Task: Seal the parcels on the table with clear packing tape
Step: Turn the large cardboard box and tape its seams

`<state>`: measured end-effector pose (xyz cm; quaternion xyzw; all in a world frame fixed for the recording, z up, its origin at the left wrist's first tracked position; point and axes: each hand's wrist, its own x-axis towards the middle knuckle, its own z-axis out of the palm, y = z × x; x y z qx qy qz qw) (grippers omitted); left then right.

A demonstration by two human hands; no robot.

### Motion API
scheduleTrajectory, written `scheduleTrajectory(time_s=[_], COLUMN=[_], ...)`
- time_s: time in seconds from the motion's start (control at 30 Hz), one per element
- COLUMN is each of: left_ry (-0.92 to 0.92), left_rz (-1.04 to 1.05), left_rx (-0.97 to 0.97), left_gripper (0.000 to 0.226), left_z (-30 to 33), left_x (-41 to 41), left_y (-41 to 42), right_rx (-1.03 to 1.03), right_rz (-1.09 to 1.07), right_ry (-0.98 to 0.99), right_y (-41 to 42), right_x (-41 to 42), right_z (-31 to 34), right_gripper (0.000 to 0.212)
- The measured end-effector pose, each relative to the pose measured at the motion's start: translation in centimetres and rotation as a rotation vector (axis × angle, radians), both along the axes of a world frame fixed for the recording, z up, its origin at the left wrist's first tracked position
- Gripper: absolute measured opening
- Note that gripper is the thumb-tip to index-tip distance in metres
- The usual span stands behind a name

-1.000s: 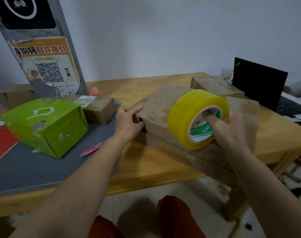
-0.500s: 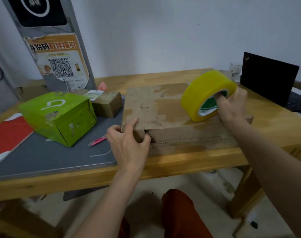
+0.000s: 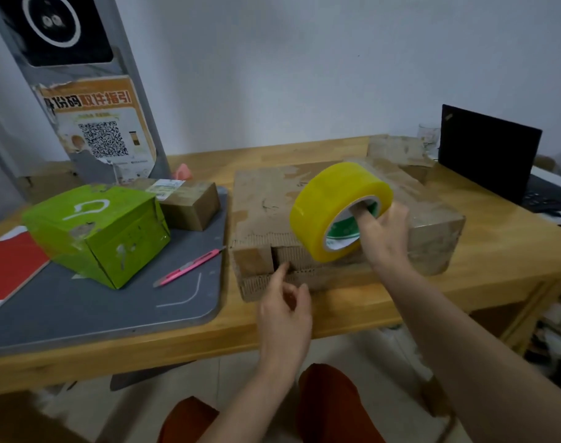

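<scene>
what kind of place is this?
Probably a small parcel pickup or packing spot, maybe home-run: worn cardboard parcels on a wooden table, a QR-code pickup poster, and a laptop at the side.

The tape roll (image 3: pixel 338 210) hides the right hand (image 3: pixel 386 235) fingers inside its core.

The wooden table (image 3: pixel 352 311) carries a grey mat (image 3: pixel 81 308) on the left, a flat cardboard parcel (image 3: pixel 266 199) in the middle (its near edge is torn), a smaller cardboard box (image 3: pixel 397 148) behind it, and a laptop (image 3: pixel 487 151) on the right.
</scene>
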<state>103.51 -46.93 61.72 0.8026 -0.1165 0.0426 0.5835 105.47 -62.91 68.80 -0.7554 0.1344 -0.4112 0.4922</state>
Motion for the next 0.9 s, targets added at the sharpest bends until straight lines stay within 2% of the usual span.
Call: scheduleTrajectory(time_s=[0.13,0.2,0.33,0.4,0.47,0.53,0.6,0.7,0.8,0.9], left_ry=[0.246,0.299,0.415,0.588,0.751,0.855,0.881,0.861,0.747,0.573], left_rz=[-0.01,0.001,-0.008,-0.009,0.062,0.107,0.154,0.26,0.292,0.341], left_rx=[-0.151,-0.223,-0.34,-0.538,-0.826,-1.073,-1.236,-1.249,-1.119,-0.954], left_gripper=[0.082,0.085,0.076,0.057,0.024,0.025,0.021,0.016,0.028,0.016], left_z=[1.4,1.7,2.8,3.8,4.8,5.5,5.7,5.5,4.7,3.3], left_x=[-0.9,-0.8,-0.2,0.4,1.2,1.7,1.7,1.2,0.5,0.0], left_y=[-1.7,-1.8,-1.7,-2.1,-2.5,-2.4,-2.3,-2.2,-2.4,-2.4], right_rx=[-0.012,-0.025,-0.027,-0.026,-0.036,-0.05,-0.048,-0.059,-0.049,-0.027], right_rz=[0.017,0.021,0.018,0.027,0.023,0.011,-0.01,-0.021,-0.008,0.005], right_ry=[0.026,0.052,0.062,0.06,0.058,0.051,0.037,0.029,0.053,0.08], right_y=[0.0,0.0,0.0,0.0,0.1,0.1,0.1,0.1,0.3,0.4], right_x=[-0.2,-0.2,0.0,0.0,-0.1,-0.1,-0.1,0.0,-0.1,-0.3], right_z=[0.2,0.2,0.2,0.3,0.3,0.4,0.5,0.6,0.8,0.8], right_gripper=[0.035,0.034,0.031,0.027,0.025,0.024,0.029,0.036,0.035,0.033])
